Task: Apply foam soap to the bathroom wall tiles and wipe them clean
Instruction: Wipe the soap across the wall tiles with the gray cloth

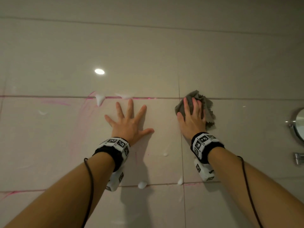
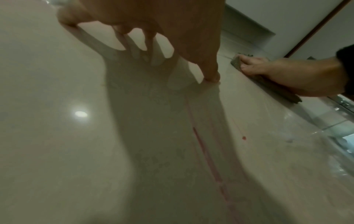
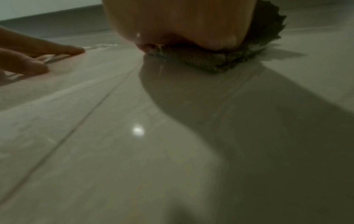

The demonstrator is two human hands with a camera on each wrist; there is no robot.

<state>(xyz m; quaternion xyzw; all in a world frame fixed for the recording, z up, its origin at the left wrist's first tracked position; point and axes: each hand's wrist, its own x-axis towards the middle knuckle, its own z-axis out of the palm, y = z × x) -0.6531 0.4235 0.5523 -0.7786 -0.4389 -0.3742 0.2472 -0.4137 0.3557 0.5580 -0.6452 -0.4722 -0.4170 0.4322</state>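
I am looking at glossy beige wall tiles (image 1: 148,63) with thin grout lines, a round ceiling light glinting off the glaze. My left hand (image 1: 130,122) is lying flat on the tile with all five fingers spread wide and straight, gripping nothing; the left wrist view is showing the fingertips (image 2: 211,78) touching the surface over their own shadow. My right hand (image 1: 191,117) is pressing a crumpled grey cloth (image 1: 205,102) against the wall just right of the vertical grout line, fingers laid over it and bending slightly around its bulk; the right wrist view is showing the cloth (image 3: 203,60) squashed flat between palm and tile, its ragged edge sticking out beyond the hand. White foam soap (image 1: 99,99) is clinging in a drip-shaped dab on the horizontal grout line above my left hand, with a thinner smear (image 1: 125,96) beside it and small blobs (image 1: 142,185) sitting on the lower grout line. Pink streaks (image 1: 56,102) are marking the tile to the left and tinting the grout. A round chrome mirror (image 1: 298,124) is showing at the right edge.
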